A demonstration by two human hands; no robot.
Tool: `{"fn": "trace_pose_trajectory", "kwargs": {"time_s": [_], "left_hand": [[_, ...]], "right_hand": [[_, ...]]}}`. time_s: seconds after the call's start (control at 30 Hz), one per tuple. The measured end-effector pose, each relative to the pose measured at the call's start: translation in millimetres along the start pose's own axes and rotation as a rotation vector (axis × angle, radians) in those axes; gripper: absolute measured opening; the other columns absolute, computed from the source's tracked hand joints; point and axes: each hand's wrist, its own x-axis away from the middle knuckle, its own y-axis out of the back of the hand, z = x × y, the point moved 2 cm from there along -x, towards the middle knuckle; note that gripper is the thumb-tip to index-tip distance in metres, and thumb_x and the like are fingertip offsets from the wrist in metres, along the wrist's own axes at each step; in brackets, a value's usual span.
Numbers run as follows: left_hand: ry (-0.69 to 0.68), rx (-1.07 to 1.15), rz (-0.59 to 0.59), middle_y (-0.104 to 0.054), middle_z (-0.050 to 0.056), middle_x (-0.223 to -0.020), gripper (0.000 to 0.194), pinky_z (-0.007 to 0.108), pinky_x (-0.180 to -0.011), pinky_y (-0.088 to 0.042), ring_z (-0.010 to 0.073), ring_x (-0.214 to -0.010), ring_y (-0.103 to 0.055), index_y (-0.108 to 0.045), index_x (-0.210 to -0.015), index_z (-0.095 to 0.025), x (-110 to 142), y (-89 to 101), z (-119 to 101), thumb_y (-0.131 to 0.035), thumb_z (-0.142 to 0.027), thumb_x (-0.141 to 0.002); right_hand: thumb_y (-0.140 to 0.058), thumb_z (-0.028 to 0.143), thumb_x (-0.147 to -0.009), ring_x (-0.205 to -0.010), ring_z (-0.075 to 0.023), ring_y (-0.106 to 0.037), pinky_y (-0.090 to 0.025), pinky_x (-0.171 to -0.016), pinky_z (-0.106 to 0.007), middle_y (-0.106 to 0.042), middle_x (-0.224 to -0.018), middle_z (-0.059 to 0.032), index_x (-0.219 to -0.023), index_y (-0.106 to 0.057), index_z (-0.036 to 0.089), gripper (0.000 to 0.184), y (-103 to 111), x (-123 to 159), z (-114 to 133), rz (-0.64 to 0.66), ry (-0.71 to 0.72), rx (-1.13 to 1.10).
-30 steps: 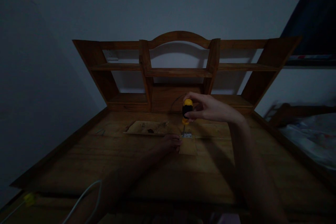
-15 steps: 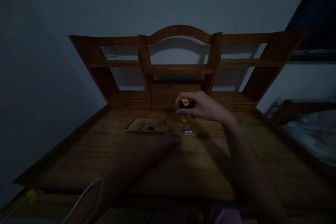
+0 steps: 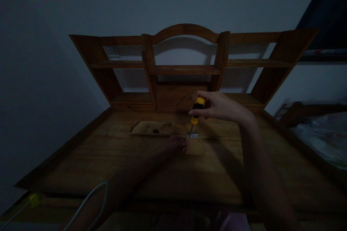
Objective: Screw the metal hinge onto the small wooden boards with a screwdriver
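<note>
My right hand (image 3: 214,105) is closed on a screwdriver (image 3: 200,103) with a yellow and black handle. The tool leans to the right, and its shaft runs down to a small metal hinge (image 3: 193,135). That hinge lies at the far edge of a small square wooden piece (image 3: 194,147) on the desk. Against the left side of this wooden piece rest the fingers of my left hand (image 3: 177,143). They are bent and dim, so whether they pinch the wood or only press on it is hard to see.
A longer rough-faced wooden piece (image 3: 151,127) lies left of the hinge. Small thin items (image 3: 104,132) sit farther left on the desk (image 3: 108,162). A wooden shelf unit (image 3: 185,69) stands along the back. A pale cable (image 3: 104,195) loops at my left forearm.
The screwdriver has gone from nearly upright to tilted, its handle shifting right and slightly up with my right hand. My left hand stays beside the wooden piece.
</note>
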Motion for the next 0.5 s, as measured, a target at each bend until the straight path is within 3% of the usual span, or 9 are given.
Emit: {"fn": "trace_pose_trajectory", "kwargs": {"time_s": [0.1,0.17,0.3,0.5], "left_hand": [[-0.018,-0.023,0.022,-0.054,-0.001,-0.054,0.021,0.021,-0.047,-0.030,0.0083,-0.046,-0.047,-0.062,-0.076,-0.012,0.5,-0.3,-0.3,-0.073,-0.030,-0.074],[-0.016,-0.008,0.014,-0.056,-0.001,-0.057,0.019,0.022,-0.048,-0.031,0.0084,-0.046,-0.047,-0.063,-0.078,-0.013,-1.2,0.3,1.3,-0.073,-0.027,-0.073],[-0.005,0.012,-0.025,-0.053,-0.003,-0.054,0.022,0.022,-0.046,-0.031,0.0086,-0.044,-0.046,-0.063,-0.081,-0.014,-5.8,2.3,5.3,-0.076,-0.028,-0.070],[-0.002,0.012,-0.006,-0.055,-0.001,-0.055,0.020,0.022,-0.047,-0.031,0.0093,-0.046,-0.048,-0.063,-0.080,-0.013,-5.5,1.5,3.7,-0.075,-0.027,-0.073]], "right_hand": [[-0.060,0.063,-0.083,-0.064,-0.0172,-0.056,-0.035,-0.057,-0.028,-0.063,-0.073,-0.0032,-0.085,-0.058,0.020,0.044,-2.5,-5.9,-2.3,-0.137,-0.040,0.168],[-0.059,0.061,-0.085,-0.066,-0.0169,-0.056,-0.035,-0.059,-0.028,-0.064,-0.077,-0.0037,-0.088,-0.059,0.019,0.041,-3.9,-8.2,-2.6,-0.152,-0.025,0.153],[-0.064,0.048,-0.085,-0.074,-0.0149,-0.059,-0.038,-0.067,-0.027,-0.068,-0.087,-0.0005,-0.094,-0.064,0.021,0.028,-4.6,-8.7,2.2,-0.054,0.103,-0.018],[-0.071,0.045,-0.079,-0.079,-0.0156,-0.061,-0.042,-0.070,-0.027,-0.069,-0.086,-0.0002,-0.088,-0.069,0.021,0.026,-4.1,-7.2,7.6,0.121,0.139,-0.177]]}}
